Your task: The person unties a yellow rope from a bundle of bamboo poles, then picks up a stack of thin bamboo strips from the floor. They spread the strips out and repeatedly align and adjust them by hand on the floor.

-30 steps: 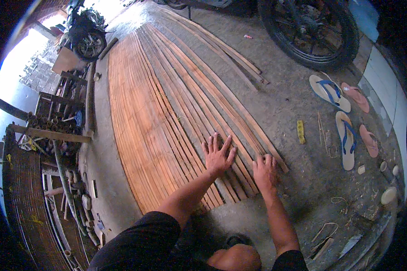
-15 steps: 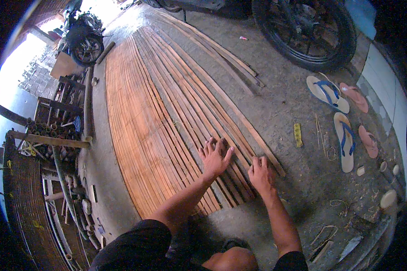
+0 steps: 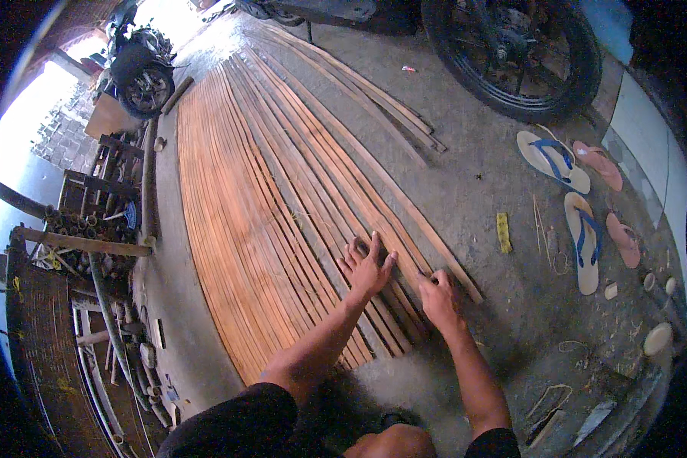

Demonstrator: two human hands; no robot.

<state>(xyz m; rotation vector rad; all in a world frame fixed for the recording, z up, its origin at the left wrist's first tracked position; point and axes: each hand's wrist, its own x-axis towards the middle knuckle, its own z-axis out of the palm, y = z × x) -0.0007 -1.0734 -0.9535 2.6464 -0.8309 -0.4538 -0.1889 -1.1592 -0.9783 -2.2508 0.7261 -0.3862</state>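
Many long bamboo strips lie side by side on the floor, running away from me. They sit close together on the left and are more loosely spaced on the right. My left hand rests over the loose strips with its fingers spread, the index finger stretched forward. Just to its right, my right hand has its fingers curled in and its fingertips closed at a bamboo strip; the palm side is hidden. One separate strip lies right of that hand.
Several more strips lie farther off to the right. Beyond them stands a motorcycle wheel. Blue-strapped flip-flops, pink sandals and a yellow piece are at right. A rack of wood lines the left; another motorcycle stands behind.
My left hand's fingers have spread and lifted a little. My right hand's fingers have drawn together at the strip. The loose strips near my hands have shifted slightly.
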